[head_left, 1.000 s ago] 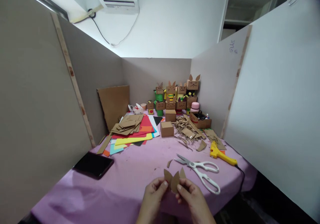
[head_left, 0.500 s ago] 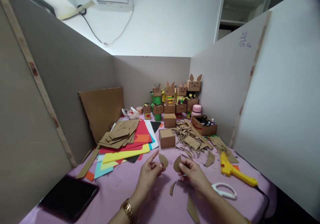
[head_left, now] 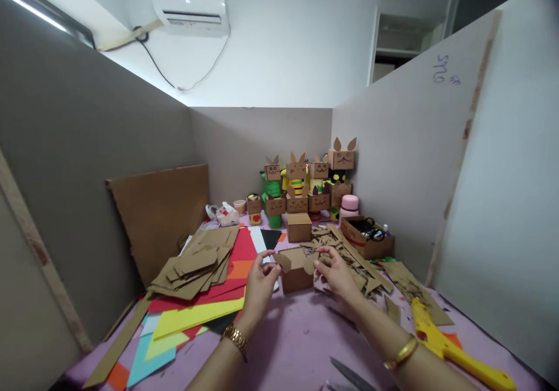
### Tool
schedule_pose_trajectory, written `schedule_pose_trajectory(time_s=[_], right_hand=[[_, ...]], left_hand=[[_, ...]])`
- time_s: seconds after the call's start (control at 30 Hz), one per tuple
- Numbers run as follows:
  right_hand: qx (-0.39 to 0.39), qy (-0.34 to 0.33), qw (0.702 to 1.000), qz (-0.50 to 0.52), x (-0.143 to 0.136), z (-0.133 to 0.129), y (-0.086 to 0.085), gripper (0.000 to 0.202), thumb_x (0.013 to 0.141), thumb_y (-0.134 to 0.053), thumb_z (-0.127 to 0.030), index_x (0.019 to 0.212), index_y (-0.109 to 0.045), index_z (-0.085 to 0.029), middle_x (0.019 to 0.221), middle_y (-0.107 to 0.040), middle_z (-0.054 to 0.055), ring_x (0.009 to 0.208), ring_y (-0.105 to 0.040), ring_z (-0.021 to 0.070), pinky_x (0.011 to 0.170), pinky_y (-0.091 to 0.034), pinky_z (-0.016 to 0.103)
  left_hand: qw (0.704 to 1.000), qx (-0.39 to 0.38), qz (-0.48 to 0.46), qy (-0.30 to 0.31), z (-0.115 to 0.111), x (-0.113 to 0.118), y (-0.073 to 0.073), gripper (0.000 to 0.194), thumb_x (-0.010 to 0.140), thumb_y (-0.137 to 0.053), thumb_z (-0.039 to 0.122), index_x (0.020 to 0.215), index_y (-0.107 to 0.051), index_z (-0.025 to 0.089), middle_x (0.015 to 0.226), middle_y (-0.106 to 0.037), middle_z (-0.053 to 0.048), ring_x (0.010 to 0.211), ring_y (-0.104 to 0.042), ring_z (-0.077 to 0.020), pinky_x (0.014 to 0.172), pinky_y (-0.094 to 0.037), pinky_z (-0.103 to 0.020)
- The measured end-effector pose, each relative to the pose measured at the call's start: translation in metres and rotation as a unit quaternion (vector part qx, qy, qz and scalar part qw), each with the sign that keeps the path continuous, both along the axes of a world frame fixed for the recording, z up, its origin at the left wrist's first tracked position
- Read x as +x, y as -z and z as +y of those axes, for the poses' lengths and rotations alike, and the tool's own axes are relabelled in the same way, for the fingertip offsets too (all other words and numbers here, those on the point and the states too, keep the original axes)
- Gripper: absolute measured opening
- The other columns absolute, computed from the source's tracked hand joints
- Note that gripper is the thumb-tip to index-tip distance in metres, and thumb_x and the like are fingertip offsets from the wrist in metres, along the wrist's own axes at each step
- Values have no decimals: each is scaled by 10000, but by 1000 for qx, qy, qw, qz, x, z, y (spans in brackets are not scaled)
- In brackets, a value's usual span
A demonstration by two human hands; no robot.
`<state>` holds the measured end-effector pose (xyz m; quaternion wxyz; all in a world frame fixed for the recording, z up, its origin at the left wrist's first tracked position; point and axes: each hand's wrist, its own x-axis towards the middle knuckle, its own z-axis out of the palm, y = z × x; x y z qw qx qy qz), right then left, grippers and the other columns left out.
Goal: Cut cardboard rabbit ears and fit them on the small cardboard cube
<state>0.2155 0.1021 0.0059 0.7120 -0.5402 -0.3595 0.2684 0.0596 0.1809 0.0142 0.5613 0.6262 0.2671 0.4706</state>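
A small rounded cardboard piece is pinched between the thumb and fingers of my left hand. My right hand pinches a matching cardboard piece. Both pieces are held up in front of a plain cardboard box, one near each side of its top; whether they touch it I cannot tell. Behind it stands another plain box. Scissor blades lie at the bottom edge, right of centre.
Stacked cardboard and coloured paper lie at left. Box-headed animal figures stand at the back. To the right are cardboard scraps, an open box of tools and a yellow glue gun.
Both hands have moved forward and up with their cardboard pieces, to the front plain box. The view has shifted; the black tablet has left it and scissor blades now show.
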Motion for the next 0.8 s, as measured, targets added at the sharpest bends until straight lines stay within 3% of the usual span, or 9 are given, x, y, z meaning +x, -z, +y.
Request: schedule_pose_trajectory(time_s=[0.27, 0.5, 0.8], right_hand=[[53, -15, 998, -30, 11, 25, 0, 198, 734, -603, -189, 908, -513, -211, 556, -532, -97, 460, -460, 87, 426, -316, 190], [86, -53, 994, -43, 10, 21, 5, 181, 734, -622, -250, 892, -538, -227, 718, -602, -42, 654, -545, 139, 606, -413, 233], [93, -40, 992, -69, 15, 18, 10, 138, 753, -619, -240, 877, -560, -232, 750, -586, -37, 690, -526, 145, 637, -396, 231]], left_hand=[[996, 82, 35, -4, 14, 14, 2, 334, 742, -588, 259, 1068, -551, 194, 703, -617, 5, 717, -587, -171, 674, -423, -255], [992, 105, 66, 8, 10, 8, 6, 332, 795, -543, 295, 1118, -544, 215, 805, -636, -27, 797, -587, -190, 709, -430, -263], [981, 152, 117, -21, 6, 11, 10, 404, 776, -564, 256, 1177, -539, 219, 899, -658, -57, 875, -585, -213, 763, -420, -282]])
